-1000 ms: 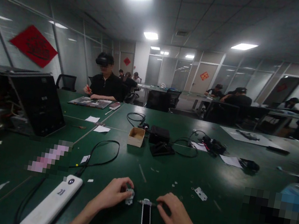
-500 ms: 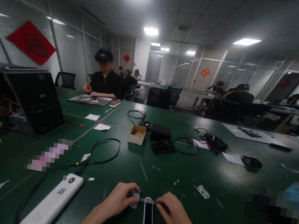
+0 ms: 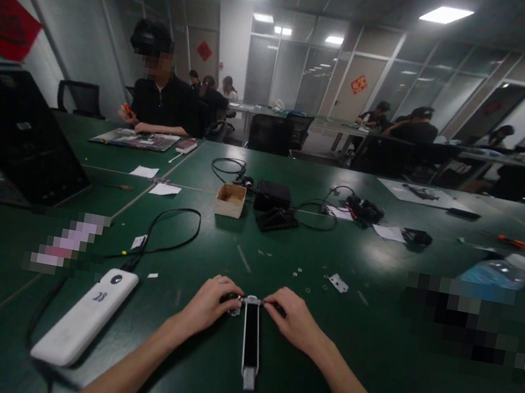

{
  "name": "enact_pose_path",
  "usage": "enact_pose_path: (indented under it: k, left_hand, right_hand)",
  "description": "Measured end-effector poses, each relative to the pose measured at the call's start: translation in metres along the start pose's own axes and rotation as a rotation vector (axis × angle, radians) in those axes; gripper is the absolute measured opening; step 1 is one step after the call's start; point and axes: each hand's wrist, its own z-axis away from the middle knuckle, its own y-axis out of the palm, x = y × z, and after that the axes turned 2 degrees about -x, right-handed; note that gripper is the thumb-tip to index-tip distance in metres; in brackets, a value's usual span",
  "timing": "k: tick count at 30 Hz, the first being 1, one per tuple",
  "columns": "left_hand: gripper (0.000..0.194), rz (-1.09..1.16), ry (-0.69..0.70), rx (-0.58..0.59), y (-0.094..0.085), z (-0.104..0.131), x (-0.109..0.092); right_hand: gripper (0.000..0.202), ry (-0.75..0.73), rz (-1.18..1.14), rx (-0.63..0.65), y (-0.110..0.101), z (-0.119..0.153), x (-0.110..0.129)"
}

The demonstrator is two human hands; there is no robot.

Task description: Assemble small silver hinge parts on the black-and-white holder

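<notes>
A long, narrow black bar [image 3: 252, 337] with white edges lies on the green table in front of me. Across its far end is a small grey crosspiece [image 3: 252, 300], and a silver tab [image 3: 249, 378] sticks out at the near end. My left hand [image 3: 208, 305] is closed on a small metal plate with holes [image 3: 235, 311], right beside the crosspiece's left end. From the other side, my right hand [image 3: 292, 320] pinches the crosspiece's right end. Its fingertips partly hide the contact. Another metal plate [image 3: 339, 282] lies farther off to the right, near several small rings [image 3: 297, 272].
A white power strip [image 3: 86, 318] marked 28 and its black cable stand at left, below a black computer case [image 3: 19, 133]. Beyond are a small open box [image 3: 230, 201] and a black adapter [image 3: 272, 196]. A bottle [image 3: 497, 275] is at right. A co-worker [image 3: 163, 97] sits opposite.
The view has tilted down, showing the bar's near end and silver tab. Both hands stay at the crosspiece. The other person's arm at the computer case has left the view.
</notes>
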Motion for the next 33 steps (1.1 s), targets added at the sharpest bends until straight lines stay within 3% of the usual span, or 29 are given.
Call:
enact_pose_path:
  k: [6,9,13,16,18,22,27,30,33]
  left_hand:
    - [0.006,-0.018,0.001,-0.034,0.004,0.001,0.004]
    - [0.008,-0.037,-0.005,-0.009,0.003,0.0,0.007]
    - [0.011,-0.049,-0.009,0.022,0.0,-0.002,0.01]
    - [0.013,-0.047,0.029,0.046,-0.001,-0.002,0.011]
    - [0.014,-0.049,0.058,0.04,-0.001,-0.001,0.011]
    - [0.015,-0.049,0.08,0.031,0.0,-0.001,0.014]
    - [0.014,-0.056,0.079,0.038,-0.001,0.0,0.011]
    - [0.012,-0.073,0.092,0.032,-0.002,0.0,0.009]
    - [0.011,-0.079,0.107,0.034,-0.002,0.0,0.009]
  right_hand:
    - [0.015,-0.029,0.064,0.019,-0.006,0.0,-0.001]
    - [0.017,0.004,0.193,-0.067,-0.024,-0.001,-0.018]
    - [0.026,0.342,0.472,-0.289,-0.059,0.007,-0.062]
    - [0.036,0.635,0.558,-0.307,-0.076,0.019,-0.093]
    - [0.038,0.693,0.531,-0.27,-0.079,0.024,-0.106]
    - [0.029,0.686,0.469,-0.242,-0.076,0.027,-0.114]
    - [0.016,0.664,0.4,-0.326,-0.081,0.026,-0.109]
    - [0.017,0.593,0.336,-0.397,-0.078,0.02,-0.093]
    - [0.015,0.4,0.188,-0.448,-0.061,0.01,-0.062]
